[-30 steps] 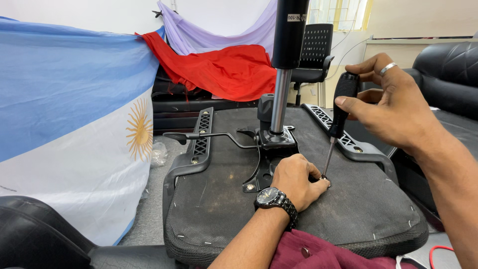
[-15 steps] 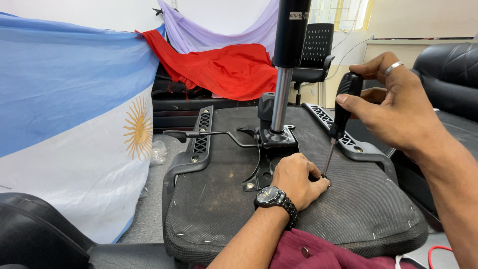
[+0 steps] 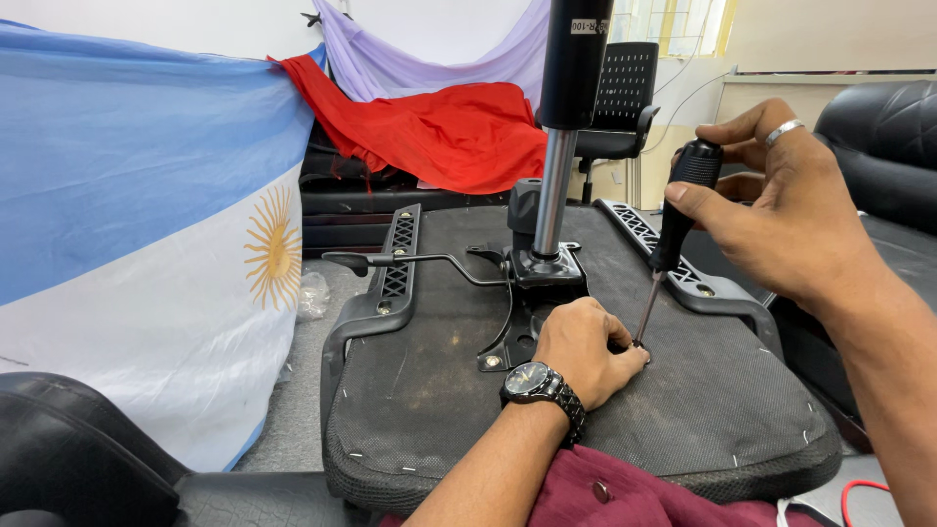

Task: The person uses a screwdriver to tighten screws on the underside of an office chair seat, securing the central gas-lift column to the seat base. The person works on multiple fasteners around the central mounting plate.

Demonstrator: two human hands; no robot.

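We see an upturned office chair seat [image 3: 439, 381], its underside a dark, coarse woven fabric pinned with small staples, lying in front of us. A black metal mechanism plate [image 3: 532, 293] is bolted at its centre, and a shiny steel gas cylinder [image 3: 554, 185] rises from it. Our right hand [image 3: 781, 210] is clamped around the black ribbed handle of a screwdriver [image 3: 673, 229], its thin shaft slanting down. Our left hand [image 3: 586, 351], wearing a wristwatch [image 3: 537, 383], rests curled on the fabric, fingers pinched together at the tip.
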